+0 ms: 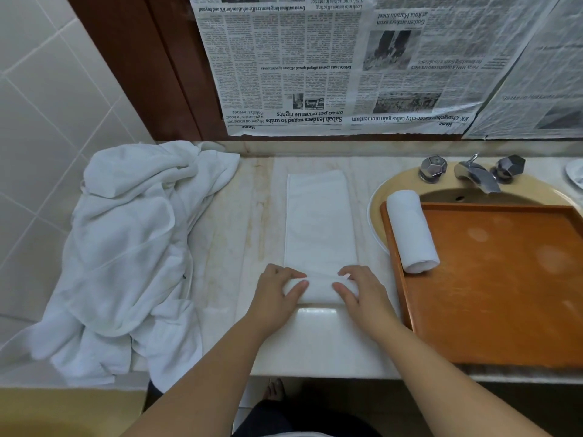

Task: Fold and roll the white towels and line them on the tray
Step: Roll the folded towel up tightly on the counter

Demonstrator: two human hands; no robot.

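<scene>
Folded towel: we're starting the roll, left hand and right hand curled round near end; next push toward 12 o'clock, keep edges square

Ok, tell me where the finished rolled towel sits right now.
The rolled towel lies at the wooden tray's left edge, right of the folded towel.

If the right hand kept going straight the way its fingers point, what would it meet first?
The right hand points up-left across the roll of the folded towel. It would probably meet the left hand fingertips first, since they face it closely across the roll.
</scene>
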